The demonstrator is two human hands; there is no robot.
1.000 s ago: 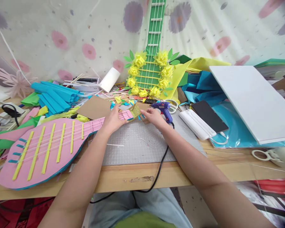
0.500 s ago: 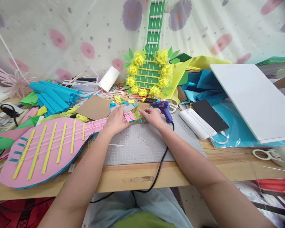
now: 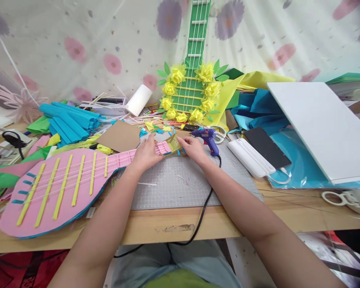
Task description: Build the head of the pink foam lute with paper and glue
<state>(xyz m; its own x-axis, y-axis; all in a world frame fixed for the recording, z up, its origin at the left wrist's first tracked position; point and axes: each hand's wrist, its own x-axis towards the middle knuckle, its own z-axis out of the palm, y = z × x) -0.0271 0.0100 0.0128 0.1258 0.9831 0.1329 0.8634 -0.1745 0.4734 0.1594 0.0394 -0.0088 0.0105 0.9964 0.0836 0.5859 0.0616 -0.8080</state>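
A pink paper lute [image 3: 87, 176] with yellow strips and white strings lies across the left of the table, its neck pointing right. My left hand [image 3: 147, 154] is closed around the neck near its far end. At that end sits an olive-gold headstock piece [image 3: 174, 143]. My right hand [image 3: 192, 147] pinches something thin at the right edge of this piece; it is too small to make out. Just beyond my right hand, a purple glue gun [image 3: 208, 138] rests on the grey cutting mat [image 3: 180, 188].
A green paper guitar [image 3: 192, 76] with yellow flowers stands at the back. Brown cardboard [image 3: 120, 136] and blue crepe paper [image 3: 72, 120] lie to the left. On the right are a white power bank [image 3: 250, 158], a black phone [image 3: 267, 146] and a white board [image 3: 321, 128]. The glue gun's cord [image 3: 202, 216] hangs over the front edge.
The view has shifted very slightly. Both hands stay at the headstock end in nearly the same pose; nothing else has visibly moved.
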